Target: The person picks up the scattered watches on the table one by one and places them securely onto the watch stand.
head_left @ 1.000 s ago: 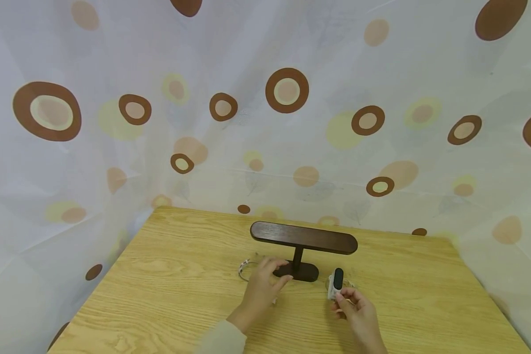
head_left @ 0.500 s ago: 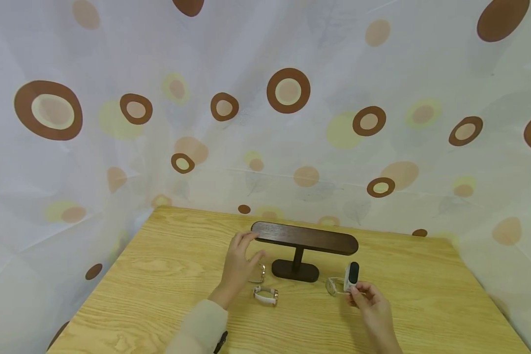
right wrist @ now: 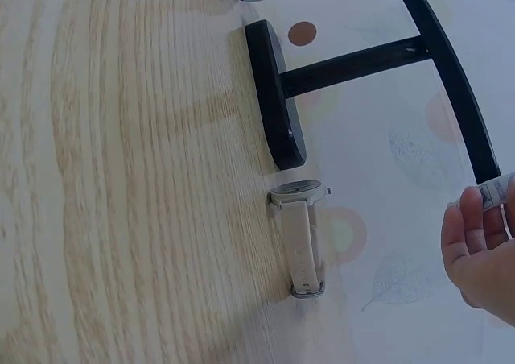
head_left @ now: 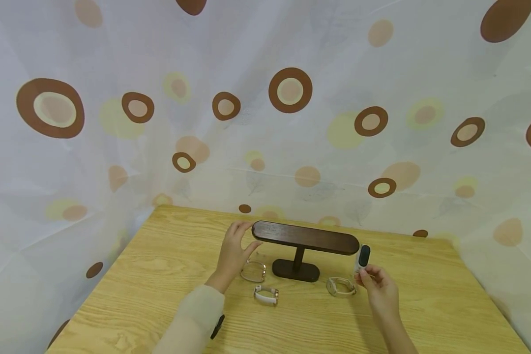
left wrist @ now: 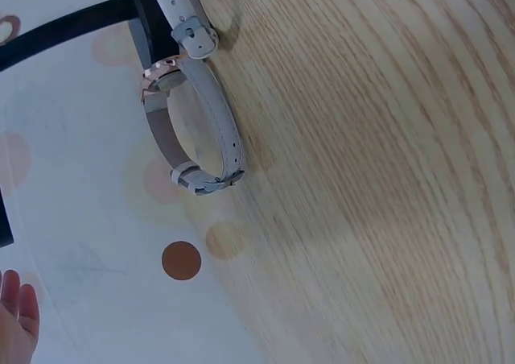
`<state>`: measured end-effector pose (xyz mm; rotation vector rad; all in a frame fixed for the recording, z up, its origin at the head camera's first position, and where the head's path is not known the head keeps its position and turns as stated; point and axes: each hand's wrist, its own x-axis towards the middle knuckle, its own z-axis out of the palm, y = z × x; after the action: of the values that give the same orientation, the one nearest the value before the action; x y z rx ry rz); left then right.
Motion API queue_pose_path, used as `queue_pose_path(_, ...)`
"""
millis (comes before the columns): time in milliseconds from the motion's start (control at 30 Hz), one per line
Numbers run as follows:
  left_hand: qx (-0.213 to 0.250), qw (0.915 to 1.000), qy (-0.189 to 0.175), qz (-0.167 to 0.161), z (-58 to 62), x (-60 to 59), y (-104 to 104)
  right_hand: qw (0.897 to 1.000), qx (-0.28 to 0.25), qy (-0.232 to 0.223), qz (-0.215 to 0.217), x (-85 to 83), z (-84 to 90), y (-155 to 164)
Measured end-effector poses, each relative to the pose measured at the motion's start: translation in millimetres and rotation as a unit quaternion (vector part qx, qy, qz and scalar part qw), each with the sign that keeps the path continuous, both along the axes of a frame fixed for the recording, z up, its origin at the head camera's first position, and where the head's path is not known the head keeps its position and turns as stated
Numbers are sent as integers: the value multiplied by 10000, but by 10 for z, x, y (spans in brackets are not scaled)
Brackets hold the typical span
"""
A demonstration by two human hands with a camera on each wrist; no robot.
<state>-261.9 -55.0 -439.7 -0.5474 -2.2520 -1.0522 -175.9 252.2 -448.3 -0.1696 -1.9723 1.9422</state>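
Observation:
A dark wooden T-shaped display stand [head_left: 305, 238] stands upright on the table. My right hand [head_left: 382, 292] pinches a white fitness band [head_left: 363, 256] with a dark screen, raised beside the bar's right end. In the right wrist view, its white strap [right wrist: 496, 190] shows at my fingertips, by the end of the bar. My left hand [head_left: 232, 255] is at the bar's left end, fingers extended and thumb apart, holding nothing. Below it lie a thin-strapped watch [head_left: 253, 271] and a white-strapped watch [head_left: 266, 295]. A pale-strapped watch [head_left: 341, 286] lies near the stand's right side.
The wooden table [head_left: 168, 305] extends around the stand. Behind it and along the sides hangs a white curtain [head_left: 248, 132] printed with brown and yellow circles. A black strap-like thing [head_left: 218, 327] shows beside the left sleeve.
My right hand has lifted the fitness band up and right, toward the bar's right end. My left hand has moved from near the stand's base up to the bar's left end, uncovering the watches.

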Motion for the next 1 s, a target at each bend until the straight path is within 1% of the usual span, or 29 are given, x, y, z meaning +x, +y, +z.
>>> queue_pose_path(133, -57, 10000, -69, 13, 5, -39, 18, 10000, 41, 2, -27, -63, 35, 17)
queue_pose_path(300, -39, 9994, -333, -35, 28, -76, 41, 10000, 8, 20, 63, -131, 72, 19)
queue_pose_path(400, -61, 9988, -484, -91, 41, -79, 50, 9999, 62, -21, 85, -152, 91, 12)
queue_pose_path(467, -64, 9984, -553, -117, 47, -76, 55, 10000, -7, -14, 75, -160, 100, 6)
queue_pose_path(633, -52, 9977, -647, -185, 55, -75, 58, 9997, -215, 40, 44, -177, 113, -7)
queue_pose_path(867, -66, 9968, -759, -254, 52, -83, 65, 9996, -227, -163, -64, -209, 118, -33)
queue_pose_path(1000, -64, 9969, -735, -265, 47, -83, 71, 9994, -287, -151, -73, -226, 104, -53)
